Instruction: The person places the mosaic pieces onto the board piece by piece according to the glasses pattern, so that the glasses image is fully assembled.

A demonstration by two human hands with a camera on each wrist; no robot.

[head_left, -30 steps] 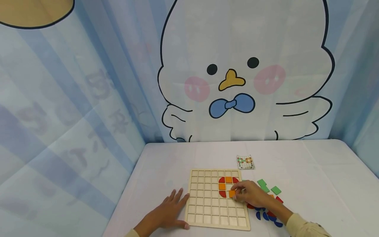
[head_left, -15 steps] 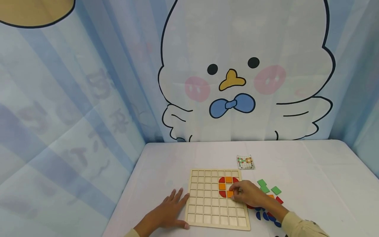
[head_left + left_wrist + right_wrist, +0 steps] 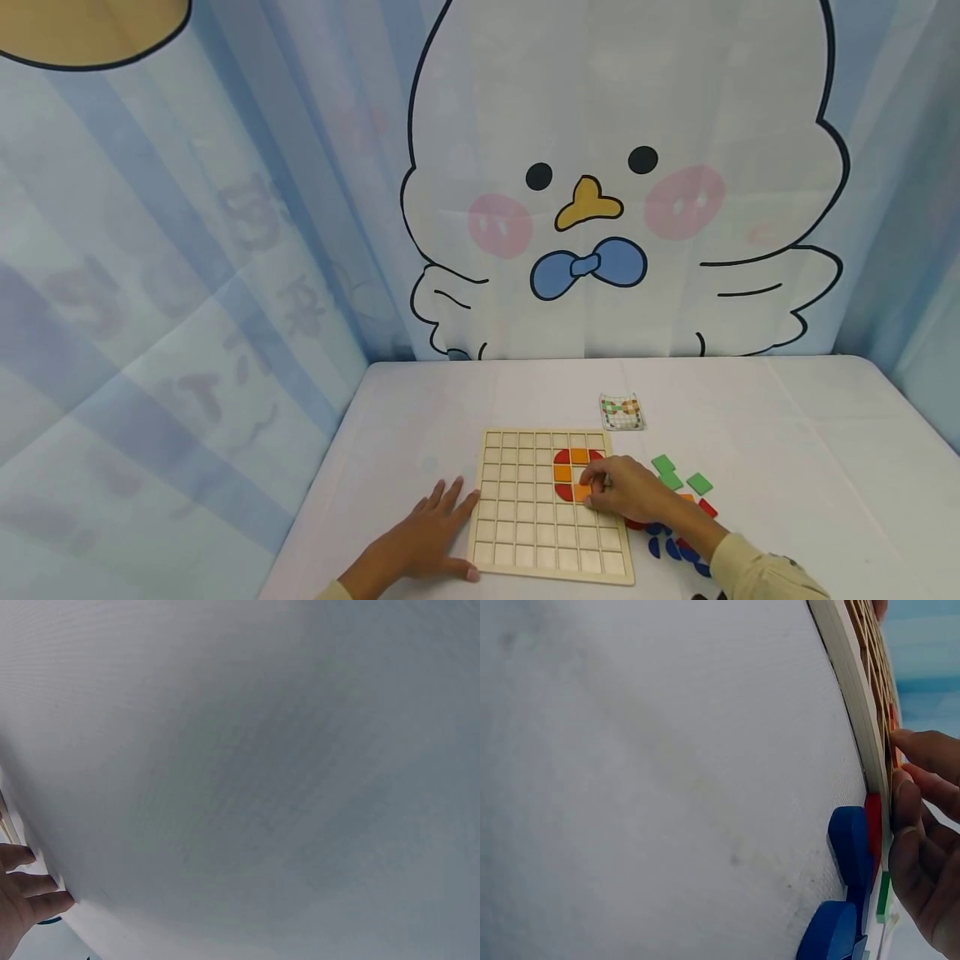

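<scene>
A pale wooden grid board (image 3: pixel 525 532) lies flat on the table. In its upper right part sit red curved pieces (image 3: pixel 562 492) and orange square tiles (image 3: pixel 562 472), laid partly round one bare cell. My right hand (image 3: pixel 630 490) pinches another orange tile (image 3: pixel 581 493) in its fingertips, low over the cell beside the lower red piece. The right wrist view shows this hand (image 3: pixel 930 847) close at the board's surface. At the board's left edge my left hand (image 3: pixel 426 537) rests with fingers spread, the thumb near the lower left corner; some of its fingers (image 3: pixel 45 904) show in the left wrist view.
Right of the board lie loose pieces: green tiles (image 3: pixel 699 483), blue half-round ones (image 3: pixel 672 547) and a red one (image 3: pixel 707 507), partly hidden by my right forearm. A small pattern card (image 3: pixel 622 412) lies behind the board. A printed curtain (image 3: pixel 585 325) hangs beyond the table.
My right hand has moved the orange tile slightly left, from askew to lined up with the cell next to the red piece. The left hand has stayed still.
</scene>
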